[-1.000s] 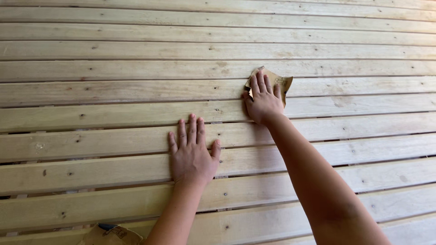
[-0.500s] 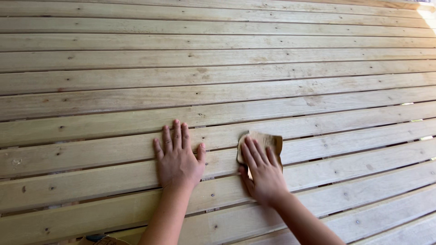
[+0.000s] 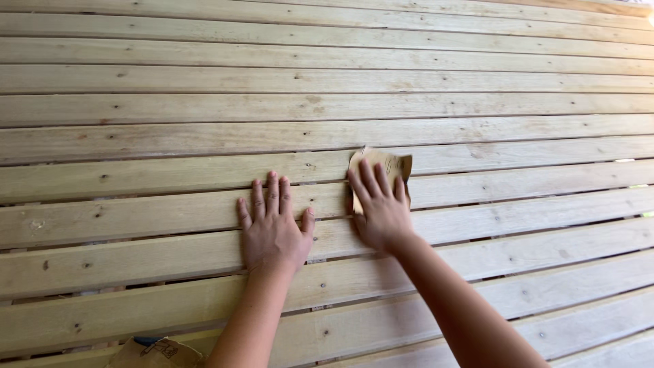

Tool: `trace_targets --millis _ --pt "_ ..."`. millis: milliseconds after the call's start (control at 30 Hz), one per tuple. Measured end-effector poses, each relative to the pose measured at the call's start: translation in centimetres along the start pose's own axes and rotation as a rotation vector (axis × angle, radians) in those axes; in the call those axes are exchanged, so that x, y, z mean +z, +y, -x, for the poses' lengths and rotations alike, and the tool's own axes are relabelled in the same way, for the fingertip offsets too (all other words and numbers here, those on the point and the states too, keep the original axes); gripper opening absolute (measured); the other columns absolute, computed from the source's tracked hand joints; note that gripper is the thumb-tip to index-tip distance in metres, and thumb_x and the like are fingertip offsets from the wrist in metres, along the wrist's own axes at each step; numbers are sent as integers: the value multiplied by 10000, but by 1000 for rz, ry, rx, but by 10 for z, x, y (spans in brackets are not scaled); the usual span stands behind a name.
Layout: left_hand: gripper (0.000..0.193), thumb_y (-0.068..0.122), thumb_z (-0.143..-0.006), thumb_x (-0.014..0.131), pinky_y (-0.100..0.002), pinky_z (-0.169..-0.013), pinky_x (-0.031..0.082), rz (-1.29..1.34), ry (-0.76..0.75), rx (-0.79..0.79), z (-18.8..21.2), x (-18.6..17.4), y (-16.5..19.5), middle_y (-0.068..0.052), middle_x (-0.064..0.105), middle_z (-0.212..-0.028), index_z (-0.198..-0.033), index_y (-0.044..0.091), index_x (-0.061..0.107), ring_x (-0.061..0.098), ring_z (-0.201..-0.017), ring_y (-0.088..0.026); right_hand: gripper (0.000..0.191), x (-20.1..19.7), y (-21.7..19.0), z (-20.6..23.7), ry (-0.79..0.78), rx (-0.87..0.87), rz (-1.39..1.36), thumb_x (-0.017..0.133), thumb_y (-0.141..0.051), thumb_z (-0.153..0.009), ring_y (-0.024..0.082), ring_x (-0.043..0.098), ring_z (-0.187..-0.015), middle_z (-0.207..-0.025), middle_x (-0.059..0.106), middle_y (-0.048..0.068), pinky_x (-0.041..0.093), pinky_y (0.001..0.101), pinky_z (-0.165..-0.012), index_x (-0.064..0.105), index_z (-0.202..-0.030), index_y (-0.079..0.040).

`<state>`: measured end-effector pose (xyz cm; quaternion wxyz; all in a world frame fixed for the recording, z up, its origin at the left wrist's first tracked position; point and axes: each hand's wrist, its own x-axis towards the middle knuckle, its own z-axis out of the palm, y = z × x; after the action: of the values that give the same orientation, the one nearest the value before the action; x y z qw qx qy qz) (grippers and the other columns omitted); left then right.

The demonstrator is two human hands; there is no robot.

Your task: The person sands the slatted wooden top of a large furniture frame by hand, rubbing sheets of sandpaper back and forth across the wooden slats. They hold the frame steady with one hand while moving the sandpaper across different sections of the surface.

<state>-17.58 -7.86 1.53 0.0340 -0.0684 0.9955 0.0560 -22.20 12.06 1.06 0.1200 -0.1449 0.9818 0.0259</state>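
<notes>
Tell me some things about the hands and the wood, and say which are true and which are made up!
1. The right hand presses a tan sheet of sandpaper against the wooden slats. True.
2. The left hand holds a hammer. False: it lies flat and empty on a slat, fingers spread.
3. The slats are painted blue. False: they are bare pale wood with small knots.
4. The two hands lie side by side, the thumbs close to each other. True.
5. The sandpaper is fully hidden under the hand. False: its top edge sticks out past the fingertips.
</notes>
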Motion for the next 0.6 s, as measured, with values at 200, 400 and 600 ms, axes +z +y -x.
trace_targets --millis 200,400,600 --pt "773 599 -972 221 -502 -1214 48 -61 -6 7 1 -5 1 -16 72 -1689 -1605 164 134 74 -1534 -250 801 35 -12 137 166 -167 -49 493 -372 -920 325 58 -1564 -1702 112 121 24 563 -1184 146 -1601 -134" --pt "813 609 -951 249 -502 -1202 36 -32 -26 -7 1 0 1 -13 64 -1727 -1638 190 135 65 -1523 -248 662 16 11 20 170 -34 -46 259 -467 -1034 228 66 -1553 -1701 117 38 34 509 -1221 142 -1621 -187" --pt "786 608 -955 271 -502 -1209 34 -13 -14 -4 2 -1 -1 -17 74 -1680 -1597 173 144 72 -1528 -246 436 9 20 -51 416 -160 -280 511 -325 -1023 272 376 -1433 -1529 474 41 276 481 -1175 566 -1443 -218"
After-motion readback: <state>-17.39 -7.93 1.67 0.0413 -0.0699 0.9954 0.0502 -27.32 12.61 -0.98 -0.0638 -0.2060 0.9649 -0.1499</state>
